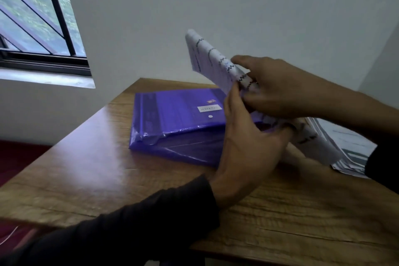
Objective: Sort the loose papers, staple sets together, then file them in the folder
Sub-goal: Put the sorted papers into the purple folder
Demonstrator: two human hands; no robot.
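Blurred white label on purple folder, writing unreadable

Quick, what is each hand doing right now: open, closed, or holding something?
Left hand: closed on the lower part of the paper bundle.
Right hand: closed on the same paper bundle, fingers curled around its middle.

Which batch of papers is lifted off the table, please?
The bundle with zigzag marks, gripped by both hands, left and right. The other stack lies flat at the table's right edge.
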